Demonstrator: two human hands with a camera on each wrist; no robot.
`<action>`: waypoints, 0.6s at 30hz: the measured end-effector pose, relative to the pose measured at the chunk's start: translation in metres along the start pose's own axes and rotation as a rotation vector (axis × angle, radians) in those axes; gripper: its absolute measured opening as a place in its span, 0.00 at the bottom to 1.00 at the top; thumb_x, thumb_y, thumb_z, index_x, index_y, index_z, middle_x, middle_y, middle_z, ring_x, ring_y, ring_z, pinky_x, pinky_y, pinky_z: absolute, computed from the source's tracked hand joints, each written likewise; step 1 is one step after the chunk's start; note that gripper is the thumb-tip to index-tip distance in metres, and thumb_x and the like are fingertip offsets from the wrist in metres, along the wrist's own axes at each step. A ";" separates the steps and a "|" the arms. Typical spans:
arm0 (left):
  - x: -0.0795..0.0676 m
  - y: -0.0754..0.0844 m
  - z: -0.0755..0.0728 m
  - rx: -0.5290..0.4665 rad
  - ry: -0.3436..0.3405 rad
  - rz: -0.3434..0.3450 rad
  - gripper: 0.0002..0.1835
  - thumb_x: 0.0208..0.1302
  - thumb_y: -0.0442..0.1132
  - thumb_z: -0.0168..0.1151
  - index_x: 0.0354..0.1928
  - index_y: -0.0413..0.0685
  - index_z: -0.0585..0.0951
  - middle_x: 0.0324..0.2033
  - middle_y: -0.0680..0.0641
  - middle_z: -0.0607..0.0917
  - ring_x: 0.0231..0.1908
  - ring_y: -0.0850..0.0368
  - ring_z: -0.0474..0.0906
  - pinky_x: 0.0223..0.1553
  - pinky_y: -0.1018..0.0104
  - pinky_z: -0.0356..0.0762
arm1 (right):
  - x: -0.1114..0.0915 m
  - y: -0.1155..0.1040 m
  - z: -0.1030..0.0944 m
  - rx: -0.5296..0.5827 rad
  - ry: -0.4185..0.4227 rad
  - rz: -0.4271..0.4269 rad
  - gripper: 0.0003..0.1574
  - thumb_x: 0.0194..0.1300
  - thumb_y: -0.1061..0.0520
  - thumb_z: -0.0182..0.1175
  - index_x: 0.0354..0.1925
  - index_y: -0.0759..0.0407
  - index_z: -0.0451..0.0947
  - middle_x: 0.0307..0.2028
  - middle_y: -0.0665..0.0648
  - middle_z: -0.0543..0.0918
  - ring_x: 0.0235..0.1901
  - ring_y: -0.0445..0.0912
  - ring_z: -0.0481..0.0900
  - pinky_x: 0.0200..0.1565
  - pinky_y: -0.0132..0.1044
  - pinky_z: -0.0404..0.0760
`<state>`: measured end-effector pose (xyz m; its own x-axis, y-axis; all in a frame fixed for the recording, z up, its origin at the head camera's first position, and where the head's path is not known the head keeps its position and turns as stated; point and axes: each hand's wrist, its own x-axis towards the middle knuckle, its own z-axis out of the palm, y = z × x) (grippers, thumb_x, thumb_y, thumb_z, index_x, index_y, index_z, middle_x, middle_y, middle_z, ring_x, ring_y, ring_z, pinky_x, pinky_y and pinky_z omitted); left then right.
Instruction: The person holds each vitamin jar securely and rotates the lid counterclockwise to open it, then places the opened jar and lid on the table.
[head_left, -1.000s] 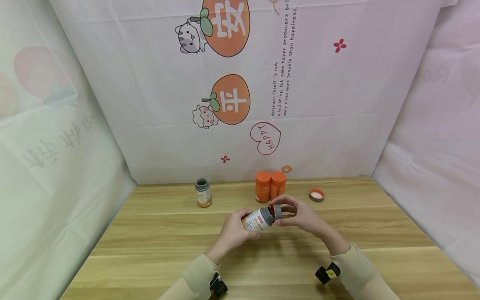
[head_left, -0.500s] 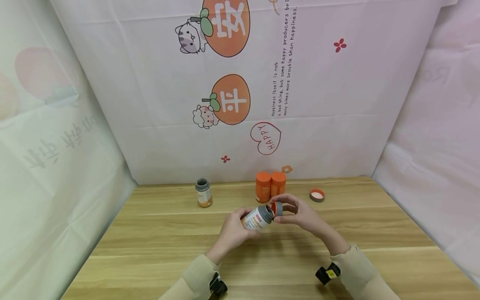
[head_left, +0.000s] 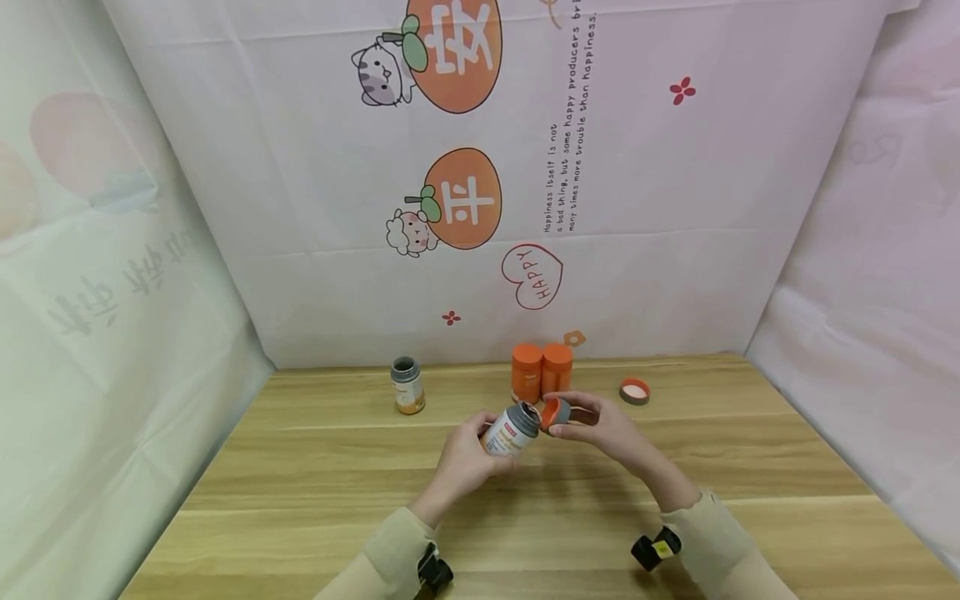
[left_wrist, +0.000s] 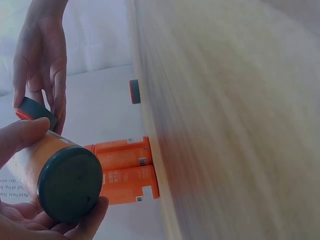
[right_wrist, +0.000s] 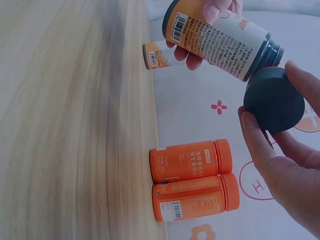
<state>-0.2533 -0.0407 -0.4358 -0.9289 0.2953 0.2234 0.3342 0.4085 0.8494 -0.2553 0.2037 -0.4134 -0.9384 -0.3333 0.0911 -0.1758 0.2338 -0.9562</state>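
My left hand [head_left: 462,464] grips a white-and-orange supplement bottle [head_left: 507,433], raised above the table and tilted with its uncapped grey mouth toward the right. In the left wrist view the dark base of the bottle [left_wrist: 70,183] faces the camera. Thumb and fingers of my right hand [head_left: 606,428] pinch a grey screw cap [head_left: 559,412] by its edge, its orange-red inner side turned to the bottle's mouth. From the right wrist, the cap [right_wrist: 274,100] overlaps the bottle's neck [right_wrist: 270,53].
Two orange bottles [head_left: 527,375] stand side by side at the table's back. To their left is an uncapped white-and-orange bottle [head_left: 407,388]. Another grey cap [head_left: 634,391] lies inner side up at the right. Printed white cloth [head_left: 615,275] hangs behind the wooden table [head_left: 315,483].
The cap has come away from the bottle's mouth and turned, showing more of its orange-red inside. My left hand has tipped the bottle more upright and shifted it slightly left.
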 end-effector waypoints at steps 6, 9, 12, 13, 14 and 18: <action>0.001 -0.002 -0.001 -0.002 0.020 -0.003 0.29 0.35 0.41 0.78 0.45 0.48 0.77 0.37 0.48 0.84 0.36 0.59 0.79 0.39 0.63 0.76 | -0.001 0.003 -0.002 0.026 -0.002 -0.001 0.39 0.56 0.54 0.68 0.64 0.61 0.67 0.60 0.66 0.72 0.61 0.61 0.70 0.50 0.36 0.79; 0.003 -0.003 -0.002 -0.006 0.031 -0.001 0.29 0.35 0.40 0.78 0.44 0.48 0.77 0.36 0.48 0.85 0.36 0.60 0.79 0.39 0.63 0.76 | -0.002 0.004 -0.003 0.029 0.007 0.005 0.41 0.54 0.55 0.69 0.63 0.62 0.66 0.59 0.65 0.73 0.61 0.61 0.70 0.49 0.34 0.78; 0.003 -0.004 -0.003 -0.011 0.036 0.001 0.29 0.35 0.39 0.78 0.44 0.48 0.76 0.35 0.48 0.85 0.34 0.60 0.79 0.38 0.64 0.76 | -0.002 0.005 -0.004 0.024 0.011 0.007 0.41 0.53 0.56 0.70 0.63 0.62 0.66 0.58 0.65 0.74 0.60 0.58 0.73 0.48 0.32 0.78; 0.003 -0.005 -0.004 -0.010 0.037 0.001 0.29 0.35 0.39 0.78 0.44 0.48 0.76 0.35 0.48 0.85 0.34 0.60 0.79 0.37 0.64 0.76 | -0.002 0.005 -0.005 0.027 0.010 0.007 0.41 0.53 0.56 0.70 0.63 0.62 0.66 0.58 0.65 0.74 0.59 0.58 0.73 0.48 0.32 0.78; 0.003 -0.005 -0.004 -0.012 0.037 0.003 0.29 0.35 0.38 0.78 0.44 0.47 0.76 0.35 0.47 0.85 0.34 0.60 0.79 0.37 0.64 0.76 | -0.002 0.005 -0.005 0.027 0.008 0.005 0.40 0.53 0.56 0.70 0.63 0.61 0.66 0.57 0.65 0.74 0.58 0.58 0.74 0.47 0.32 0.78; 0.002 -0.007 -0.006 -0.015 0.039 -0.005 0.28 0.37 0.38 0.77 0.44 0.49 0.75 0.36 0.48 0.84 0.34 0.59 0.79 0.37 0.63 0.76 | -0.002 0.007 -0.006 0.021 0.003 -0.008 0.39 0.53 0.56 0.70 0.62 0.61 0.67 0.56 0.66 0.76 0.56 0.59 0.75 0.48 0.31 0.78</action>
<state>-0.2590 -0.0483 -0.4385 -0.9361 0.2595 0.2373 0.3274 0.3969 0.8575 -0.2567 0.2114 -0.4186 -0.9379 -0.3322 0.1000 -0.1775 0.2117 -0.9611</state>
